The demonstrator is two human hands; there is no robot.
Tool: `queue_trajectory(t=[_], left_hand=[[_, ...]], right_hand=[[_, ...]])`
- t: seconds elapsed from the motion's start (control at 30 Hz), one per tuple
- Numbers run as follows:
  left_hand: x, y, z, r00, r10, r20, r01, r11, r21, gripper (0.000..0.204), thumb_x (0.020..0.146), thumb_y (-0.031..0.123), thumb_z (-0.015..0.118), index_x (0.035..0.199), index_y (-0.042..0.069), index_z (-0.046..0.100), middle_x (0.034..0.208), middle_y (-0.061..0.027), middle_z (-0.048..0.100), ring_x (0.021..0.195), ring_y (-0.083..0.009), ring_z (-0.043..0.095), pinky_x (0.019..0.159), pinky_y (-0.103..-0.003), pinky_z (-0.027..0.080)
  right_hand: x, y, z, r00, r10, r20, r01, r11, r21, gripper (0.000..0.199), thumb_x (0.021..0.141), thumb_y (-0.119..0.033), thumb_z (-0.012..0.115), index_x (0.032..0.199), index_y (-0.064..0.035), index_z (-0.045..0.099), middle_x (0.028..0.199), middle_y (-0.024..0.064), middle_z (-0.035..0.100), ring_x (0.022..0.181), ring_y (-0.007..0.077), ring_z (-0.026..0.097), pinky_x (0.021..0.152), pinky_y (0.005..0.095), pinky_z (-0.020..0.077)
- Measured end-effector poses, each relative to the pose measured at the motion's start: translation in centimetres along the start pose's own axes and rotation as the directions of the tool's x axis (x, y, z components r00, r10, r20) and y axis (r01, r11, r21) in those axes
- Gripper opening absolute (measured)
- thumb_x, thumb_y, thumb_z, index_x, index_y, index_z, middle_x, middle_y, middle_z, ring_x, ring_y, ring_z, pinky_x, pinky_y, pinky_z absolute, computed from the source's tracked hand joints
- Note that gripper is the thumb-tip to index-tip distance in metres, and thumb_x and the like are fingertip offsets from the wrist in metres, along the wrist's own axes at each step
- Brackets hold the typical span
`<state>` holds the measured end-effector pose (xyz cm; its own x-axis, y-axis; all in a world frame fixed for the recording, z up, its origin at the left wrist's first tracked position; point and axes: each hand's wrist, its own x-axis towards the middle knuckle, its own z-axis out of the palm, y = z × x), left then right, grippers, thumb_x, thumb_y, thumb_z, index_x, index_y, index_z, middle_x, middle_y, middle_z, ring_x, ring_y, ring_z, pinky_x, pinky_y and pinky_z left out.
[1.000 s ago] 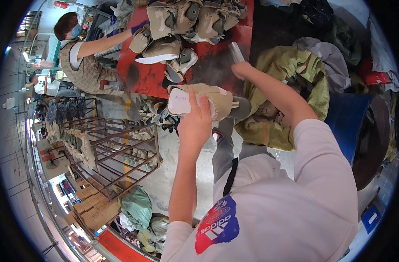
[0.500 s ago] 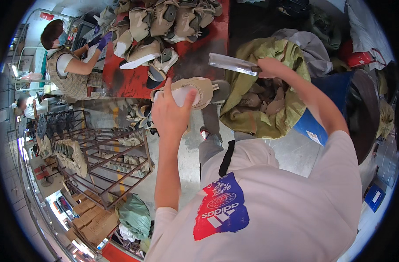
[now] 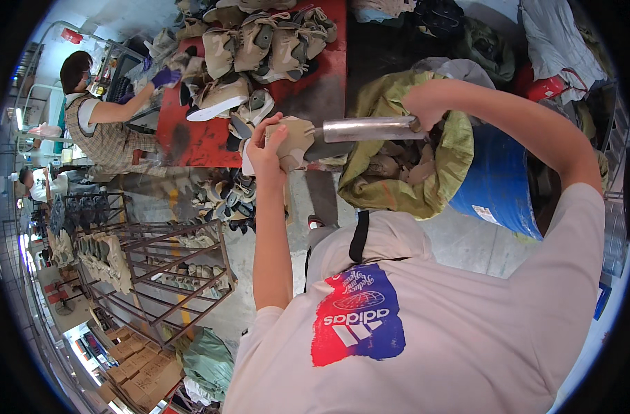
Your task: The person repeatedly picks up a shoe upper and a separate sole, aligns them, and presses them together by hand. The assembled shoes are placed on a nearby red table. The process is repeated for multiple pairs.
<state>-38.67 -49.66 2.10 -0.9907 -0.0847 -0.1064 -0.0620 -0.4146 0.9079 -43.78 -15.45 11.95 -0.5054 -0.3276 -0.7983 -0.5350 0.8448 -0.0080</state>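
My left hand [image 3: 265,150] is raised in front of me and grips a tan shoe [image 3: 292,141] with a white sole. My right hand [image 3: 423,105] holds one end of a shiny metal tube [image 3: 365,129]; its other end reaches into the shoe. Both are held in the air over the edge of a red table [image 3: 201,141] that carries a heap of tan shoes [image 3: 256,38]. Just below my right hand stands a blue barrel [image 3: 498,186] lined with a yellow-green sack [image 3: 391,196] with shoe parts inside.
A person in a checked vest [image 3: 101,131] with purple gloves works at the table's far left. A brown metal rack [image 3: 160,276] with shoes stands on the floor to my left. More shoes [image 3: 225,200] lie under the table. Cardboard boxes [image 3: 139,376] and a green bag [image 3: 208,359] sit lower left.
My right hand has swung the metal tube from up and away down into the shoe. The left hand with the shoe has stayed raised while my view shifted.
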Motion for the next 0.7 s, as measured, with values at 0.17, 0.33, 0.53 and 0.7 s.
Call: queue_trajectory(t=[0.17,0.33,0.53,0.7], left_hand=[[0.9,0.7,-0.5,0.994,-0.099,0.050,0.103,0.991,-0.083,0.033,0.085,0.006,0.074,0.116,0.000,0.066,0.133,-0.0131,0.063,0.107,-0.0222,0.066,0.091,-0.036,0.055],[0.6,1.5,1.1,0.984,-0.109,0.140,0.064,0.953,0.296,0.023,0.094,0.016,0.065,0.113,0.004,0.064,0.136,-0.0133,0.060,0.120,-0.0252,0.059,0.103,-0.039,0.047],[-0.5,1.5,5.4,0.938,-0.044,0.343,-0.184,0.776,0.603,0.027,0.104,0.025,0.047,0.111,0.006,0.065,0.126,-0.0110,0.057,0.123,-0.0264,0.051,0.112,-0.035,0.032],[-1.6,-1.2,10.0,0.828,-0.045,0.559,-0.548,0.153,0.823,0.023,0.098,0.029,0.055,0.108,0.011,0.064,0.119,-0.0113,0.059,0.123,-0.0310,0.051,0.115,-0.051,0.029]], right_hand=[[2.7,-4.7,-3.1,0.990,-0.107,-0.097,0.105,0.994,-0.026,0.027,0.073,-0.017,0.076,0.089,0.0042,0.073,0.082,0.0197,0.073,0.077,0.0364,0.071,0.067,0.0472,0.0561],[2.5,-4.8,-1.6,0.946,-0.188,-0.263,0.212,0.975,0.066,0.031,0.078,-0.022,0.078,0.094,0.0038,0.073,0.088,0.0215,0.073,0.085,0.0406,0.071,0.076,0.0487,0.0569],[4.6,-1.4,6.6,0.924,-0.166,-0.344,0.246,0.947,0.205,0.032,0.082,-0.023,0.077,0.107,-0.0059,0.070,0.084,0.0201,0.071,0.083,0.0397,0.070,0.075,0.0496,0.0554],[12.3,-1.4,18.7,0.802,-0.151,-0.577,0.437,0.808,0.396,0.044,0.085,-0.022,0.073,0.124,-0.0094,0.057,0.089,0.0175,0.071,0.080,0.0404,0.068,0.069,0.0509,0.0542]])
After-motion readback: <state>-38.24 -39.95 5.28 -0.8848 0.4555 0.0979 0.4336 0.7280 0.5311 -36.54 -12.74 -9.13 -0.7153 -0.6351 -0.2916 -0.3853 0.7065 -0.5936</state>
